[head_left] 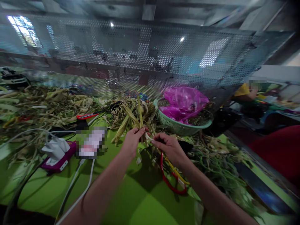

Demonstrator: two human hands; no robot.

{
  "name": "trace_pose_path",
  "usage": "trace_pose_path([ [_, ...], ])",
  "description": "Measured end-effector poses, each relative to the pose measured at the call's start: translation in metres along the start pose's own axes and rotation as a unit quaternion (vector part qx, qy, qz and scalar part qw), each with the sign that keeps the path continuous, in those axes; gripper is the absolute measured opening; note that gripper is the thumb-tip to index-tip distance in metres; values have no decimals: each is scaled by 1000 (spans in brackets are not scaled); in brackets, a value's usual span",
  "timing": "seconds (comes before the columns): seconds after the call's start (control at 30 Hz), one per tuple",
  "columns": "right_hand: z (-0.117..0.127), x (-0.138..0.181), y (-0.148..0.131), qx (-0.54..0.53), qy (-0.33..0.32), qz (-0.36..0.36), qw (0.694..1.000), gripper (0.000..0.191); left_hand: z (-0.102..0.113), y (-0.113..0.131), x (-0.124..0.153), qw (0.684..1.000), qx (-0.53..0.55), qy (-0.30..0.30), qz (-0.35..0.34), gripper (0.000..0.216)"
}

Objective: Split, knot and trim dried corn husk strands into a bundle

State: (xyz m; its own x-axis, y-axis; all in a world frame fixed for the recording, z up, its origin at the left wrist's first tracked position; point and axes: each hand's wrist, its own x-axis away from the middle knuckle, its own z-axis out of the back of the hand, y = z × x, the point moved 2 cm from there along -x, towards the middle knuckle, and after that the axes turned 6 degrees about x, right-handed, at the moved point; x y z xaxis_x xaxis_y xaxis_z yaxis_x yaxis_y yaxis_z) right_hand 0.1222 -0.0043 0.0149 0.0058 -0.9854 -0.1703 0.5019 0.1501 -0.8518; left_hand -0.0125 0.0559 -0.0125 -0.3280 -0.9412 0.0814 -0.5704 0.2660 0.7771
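Near the middle of the green table [140,200], my left hand [133,140] is closed on long yellow-green dried leaf strips [140,114] that stick up and spread beyond the fingers. Opposite it, my right hand [170,147] pinches the pale, whitish end of the strips [148,137] between thumb and fingers. The two hands are a short gap apart. Beneath the right forearm lies a red loop with a yellow strand [162,175]; what it belongs to is unclear. Small pale scraps [138,160] lie below the hands.
A green basket [172,125] with a purple plastic bag [185,103] stands behind. Dried plant heaps [47,103] spread left, greener strands [217,168] right. A purple power strip [62,161], phone [92,143] and white cables [90,175] lie left. A perforated metal screen [131,59] rises behind.
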Motion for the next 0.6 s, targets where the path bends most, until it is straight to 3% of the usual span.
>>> trace_pose_path([
  [0.17, 0, -3, 5, -40, 26, -18, 999, 23, -3, 5, 2, 1000, 4, -7, -3, 27],
  [0.4, -4, -3, 9, -136, 13, -77, 988, 30, -8, 0, 3, 999, -2, -41, -18, 31],
  [0.6, -4, -4, 14, -87, 27, -64, 994, 30, -9, -5, 4, 997, -47, -63, -15, 32],
])
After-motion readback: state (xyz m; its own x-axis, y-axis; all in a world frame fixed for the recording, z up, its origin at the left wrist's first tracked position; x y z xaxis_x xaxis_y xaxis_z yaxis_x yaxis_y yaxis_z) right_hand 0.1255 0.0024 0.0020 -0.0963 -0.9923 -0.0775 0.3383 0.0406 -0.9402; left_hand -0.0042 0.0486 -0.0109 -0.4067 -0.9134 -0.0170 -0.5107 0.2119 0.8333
